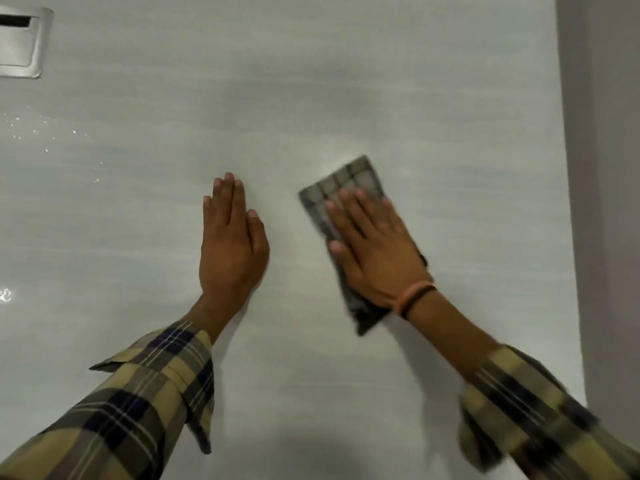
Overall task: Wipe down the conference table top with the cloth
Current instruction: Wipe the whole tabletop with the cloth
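I see my right hand (375,247) lying flat, fingers straight and spread, pressing the folded grey checked cloth (341,183) onto the pale grey glossy conference table top (311,98), right of centre and not far from its right edge. My left hand (230,244) rests palm-down on the bare surface just beside it, fingers straight and together, holding nothing. Scattered droplets (45,133) glint at far left, below a metal cable-port cover (20,43) set into the top. The risk I judge here: with only flat pressure and no grip, the cloth could bunch or slide out from under my palm on a fast stroke, or run off the right edge. The wet patch also lies well apart from the cloth and could be missed.
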Demonstrator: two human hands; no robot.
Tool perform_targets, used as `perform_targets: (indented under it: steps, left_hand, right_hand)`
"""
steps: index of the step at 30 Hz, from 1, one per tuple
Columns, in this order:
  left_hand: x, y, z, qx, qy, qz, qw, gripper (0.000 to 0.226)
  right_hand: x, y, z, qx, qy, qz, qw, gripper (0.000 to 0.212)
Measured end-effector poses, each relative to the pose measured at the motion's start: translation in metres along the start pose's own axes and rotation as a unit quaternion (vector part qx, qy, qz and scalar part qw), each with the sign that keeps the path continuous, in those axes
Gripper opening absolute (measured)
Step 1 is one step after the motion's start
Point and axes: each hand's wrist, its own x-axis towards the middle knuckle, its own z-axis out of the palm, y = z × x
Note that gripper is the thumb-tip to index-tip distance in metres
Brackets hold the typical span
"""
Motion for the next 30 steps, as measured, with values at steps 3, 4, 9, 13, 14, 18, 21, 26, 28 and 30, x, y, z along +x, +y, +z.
perform_targets:
  steps: [3,4,9,13,14,18,21,26,28,30]
  left_hand:
    - [0.001,0.000,0.004,-0.001,0.019,0.008,1.000,0.053]
    - [0.001,0.000,0.006,-0.001,0.025,0.010,1.000,0.053]
    - [0.001,-0.001,0.006,-0.043,0.014,0.014,0.999,0.054]
    - [0.007,-0.011,-0.022,-0.139,-0.052,-0.007,0.989,0.053]
    - [0.007,-0.021,-0.032,-0.141,-0.065,0.012,0.988,0.053]
    - [0.009,-0.093,-0.079,-0.073,-0.081,0.108,0.988,0.052]
    - [0.010,-0.153,-0.105,-0.032,-0.080,0.104,0.991,0.052]
    - [0.000,-0.192,-0.108,-0.030,-0.051,0.105,0.993,0.048]
    - [-0.001,-0.192,-0.106,-0.035,-0.051,0.107,0.992,0.048]
    - [-0.002,-0.195,-0.105,-0.024,-0.043,0.115,0.992,0.049]
  right_hand:
    - [-0.008,0.066,-0.015,-0.022,0.005,0.159,0.987,0.066]
    - [0.009,0.082,-0.023,-0.025,0.009,0.220,0.975,0.069]
    - [0.110,0.034,-0.023,-0.001,0.004,0.276,0.961,0.064]
    - [0.065,-0.078,0.009,-0.017,-0.010,0.124,0.992,0.064]
    - [0.038,-0.097,0.012,-0.013,-0.023,0.085,0.996,0.064]
    - [-0.012,-0.091,0.014,-0.018,-0.039,0.054,0.998,0.065]
    - [0.038,-0.067,0.000,-0.003,0.003,0.289,0.957,0.069]
    - [0.148,-0.135,0.010,0.012,0.008,0.328,0.944,0.066]
    - [0.159,-0.193,0.024,0.015,-0.001,0.239,0.971,0.064]
    - [0.136,-0.237,0.032,0.011,-0.003,0.159,0.987,0.064]
